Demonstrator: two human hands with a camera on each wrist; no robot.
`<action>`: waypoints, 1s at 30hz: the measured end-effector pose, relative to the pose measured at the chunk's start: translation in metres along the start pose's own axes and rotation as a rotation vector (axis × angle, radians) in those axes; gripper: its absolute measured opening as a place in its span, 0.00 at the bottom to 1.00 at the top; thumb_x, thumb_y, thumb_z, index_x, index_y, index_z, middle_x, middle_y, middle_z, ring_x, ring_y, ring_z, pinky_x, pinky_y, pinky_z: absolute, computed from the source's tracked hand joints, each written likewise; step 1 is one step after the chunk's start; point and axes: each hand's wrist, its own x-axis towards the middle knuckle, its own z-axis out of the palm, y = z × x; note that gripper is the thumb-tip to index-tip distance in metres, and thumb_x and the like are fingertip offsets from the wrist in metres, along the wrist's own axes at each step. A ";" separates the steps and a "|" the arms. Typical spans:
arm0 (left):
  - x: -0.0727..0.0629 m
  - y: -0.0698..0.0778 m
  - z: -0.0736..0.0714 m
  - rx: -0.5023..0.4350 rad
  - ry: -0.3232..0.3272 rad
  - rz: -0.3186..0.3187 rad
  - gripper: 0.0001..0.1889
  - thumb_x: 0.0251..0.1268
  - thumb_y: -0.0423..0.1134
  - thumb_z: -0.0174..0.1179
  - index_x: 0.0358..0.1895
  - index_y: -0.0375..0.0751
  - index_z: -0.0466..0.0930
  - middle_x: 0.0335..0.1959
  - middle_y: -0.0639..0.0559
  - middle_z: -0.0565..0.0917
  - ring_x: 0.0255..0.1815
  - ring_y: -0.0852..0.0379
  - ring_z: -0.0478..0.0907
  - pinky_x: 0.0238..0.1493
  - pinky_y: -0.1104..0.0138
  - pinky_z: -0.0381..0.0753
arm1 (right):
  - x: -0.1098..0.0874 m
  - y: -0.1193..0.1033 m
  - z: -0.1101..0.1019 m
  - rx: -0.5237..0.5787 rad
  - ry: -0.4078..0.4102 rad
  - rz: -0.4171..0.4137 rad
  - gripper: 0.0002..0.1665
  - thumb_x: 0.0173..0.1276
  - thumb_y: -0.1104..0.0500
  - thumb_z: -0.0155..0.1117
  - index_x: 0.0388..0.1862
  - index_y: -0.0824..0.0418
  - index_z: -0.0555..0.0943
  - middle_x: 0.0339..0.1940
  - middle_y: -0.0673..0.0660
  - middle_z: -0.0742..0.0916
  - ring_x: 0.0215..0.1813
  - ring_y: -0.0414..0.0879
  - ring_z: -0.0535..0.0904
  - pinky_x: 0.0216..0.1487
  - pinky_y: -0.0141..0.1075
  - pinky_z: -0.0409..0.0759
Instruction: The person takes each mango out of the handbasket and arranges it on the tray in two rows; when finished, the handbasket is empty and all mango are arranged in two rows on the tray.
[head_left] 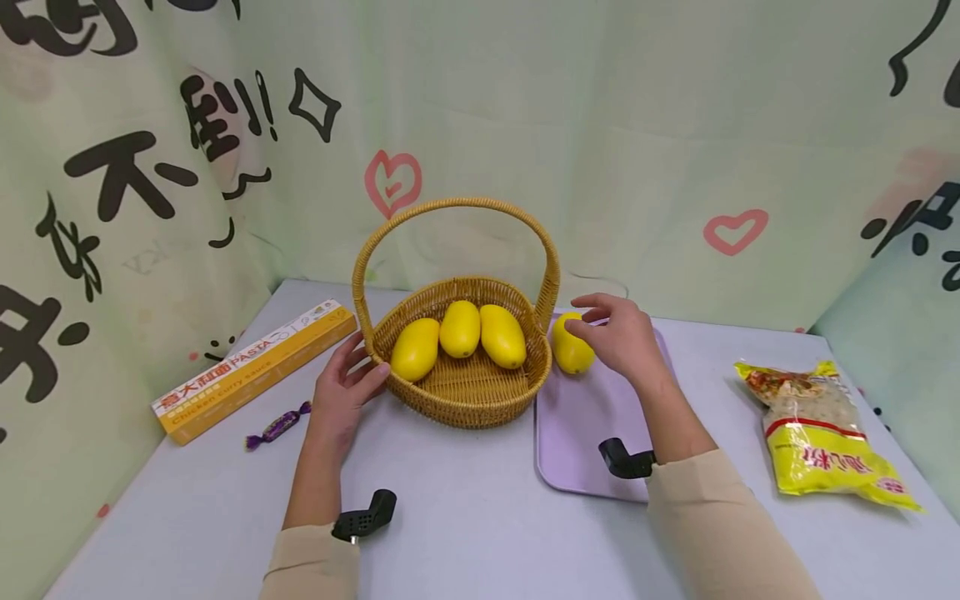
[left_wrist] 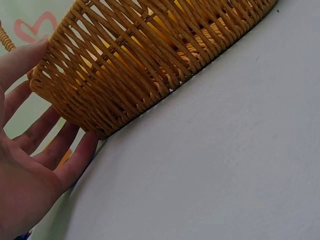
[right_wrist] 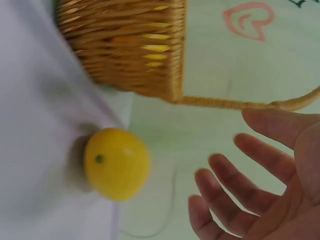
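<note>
A wicker basket [head_left: 468, 408] with a tall arched handle stands on the table, with three yellow mangoes [head_left: 460, 329] along its back. My left hand [head_left: 348, 387] holds the basket's left end, thumb at the rim and fingers round the outer side. Another yellow mango [head_left: 572, 354] lies on the back part of the lilac tray [head_left: 592, 442]. Just above and to the right of that mango is my right hand [head_left: 618, 337], fingers spread and slightly bent. In the right wrist view, a gap shows between those fingers and the single mango [right_wrist: 117, 164].
An orange and white pasta box [head_left: 255, 371] lies at the left, a purple-wrapped candy [head_left: 277, 427] in front of it. At the right is a yellow and clear food bag [head_left: 821, 437]. A pale printed curtain [head_left: 480, 125] hangs behind the table.
</note>
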 end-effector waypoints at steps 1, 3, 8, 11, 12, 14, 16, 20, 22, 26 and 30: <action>0.000 0.000 0.000 0.000 0.001 -0.001 0.38 0.73 0.42 0.66 0.81 0.66 0.59 0.77 0.51 0.68 0.75 0.50 0.71 0.68 0.60 0.79 | 0.000 -0.005 -0.002 -0.004 -0.030 -0.003 0.26 0.75 0.51 0.63 0.69 0.58 0.79 0.62 0.68 0.84 0.61 0.64 0.80 0.56 0.53 0.85; 0.001 0.000 -0.001 0.001 0.002 0.001 0.38 0.73 0.42 0.66 0.81 0.66 0.59 0.77 0.51 0.68 0.75 0.50 0.71 0.68 0.60 0.79 | -0.001 -0.016 -0.005 -0.013 -0.089 -0.012 0.25 0.74 0.50 0.63 0.67 0.58 0.81 0.60 0.66 0.84 0.59 0.62 0.80 0.53 0.51 0.84; 0.002 -0.003 -0.002 -0.011 0.005 0.001 0.38 0.73 0.41 0.66 0.81 0.66 0.59 0.77 0.51 0.68 0.75 0.50 0.70 0.68 0.60 0.79 | -0.002 -0.038 -0.005 -0.006 -0.193 -0.072 0.25 0.73 0.51 0.66 0.65 0.58 0.82 0.59 0.64 0.86 0.58 0.60 0.81 0.54 0.48 0.82; 0.002 -0.004 -0.002 -0.023 0.000 0.008 0.38 0.72 0.41 0.66 0.81 0.65 0.60 0.77 0.51 0.68 0.75 0.50 0.70 0.68 0.59 0.79 | 0.001 -0.046 -0.002 0.018 -0.247 -0.135 0.25 0.72 0.54 0.67 0.66 0.58 0.82 0.61 0.64 0.85 0.62 0.61 0.80 0.60 0.51 0.82; 0.002 -0.005 -0.002 -0.027 -0.002 0.012 0.38 0.72 0.41 0.66 0.81 0.64 0.60 0.77 0.50 0.68 0.75 0.50 0.70 0.69 0.59 0.79 | 0.002 -0.048 0.000 0.026 -0.271 -0.156 0.26 0.71 0.55 0.68 0.67 0.57 0.81 0.62 0.64 0.84 0.63 0.62 0.80 0.62 0.52 0.81; 0.002 -0.005 -0.002 -0.026 -0.002 0.017 0.38 0.72 0.41 0.67 0.81 0.64 0.60 0.77 0.51 0.68 0.75 0.50 0.70 0.68 0.59 0.79 | 0.006 -0.052 0.003 0.034 -0.327 -0.194 0.28 0.70 0.56 0.69 0.69 0.55 0.80 0.65 0.63 0.83 0.66 0.63 0.79 0.66 0.54 0.79; 0.002 -0.005 -0.002 -0.027 -0.002 0.021 0.38 0.72 0.41 0.67 0.81 0.64 0.60 0.77 0.50 0.68 0.75 0.50 0.70 0.69 0.58 0.79 | 0.010 -0.055 0.007 0.023 -0.381 -0.218 0.31 0.70 0.56 0.69 0.71 0.54 0.78 0.69 0.63 0.81 0.69 0.63 0.76 0.68 0.56 0.77; 0.003 -0.005 -0.002 -0.026 0.000 0.014 0.38 0.71 0.42 0.67 0.80 0.65 0.61 0.76 0.51 0.69 0.75 0.50 0.71 0.68 0.60 0.79 | 0.019 -0.061 0.015 -0.033 -0.447 -0.225 0.34 0.68 0.55 0.70 0.74 0.51 0.75 0.73 0.62 0.78 0.72 0.62 0.73 0.71 0.57 0.75; 0.003 -0.005 -0.001 -0.021 0.000 0.011 0.39 0.71 0.42 0.67 0.80 0.66 0.60 0.76 0.51 0.69 0.75 0.50 0.71 0.67 0.61 0.80 | 0.023 -0.064 0.020 -0.058 -0.466 -0.219 0.35 0.68 0.55 0.70 0.74 0.48 0.75 0.75 0.60 0.76 0.74 0.62 0.71 0.72 0.59 0.73; 0.003 -0.004 -0.001 -0.017 0.006 0.005 0.38 0.71 0.42 0.68 0.80 0.66 0.61 0.76 0.52 0.69 0.74 0.52 0.71 0.67 0.62 0.80 | 0.033 -0.070 0.029 -0.115 -0.505 -0.204 0.37 0.68 0.56 0.69 0.76 0.47 0.73 0.79 0.57 0.73 0.77 0.61 0.67 0.76 0.61 0.69; 0.003 -0.004 -0.001 -0.025 0.008 0.002 0.38 0.71 0.41 0.67 0.80 0.67 0.61 0.76 0.52 0.69 0.74 0.51 0.71 0.68 0.62 0.79 | 0.045 -0.071 0.040 -0.154 -0.528 -0.158 0.38 0.68 0.59 0.69 0.77 0.49 0.71 0.81 0.57 0.69 0.80 0.61 0.64 0.78 0.61 0.66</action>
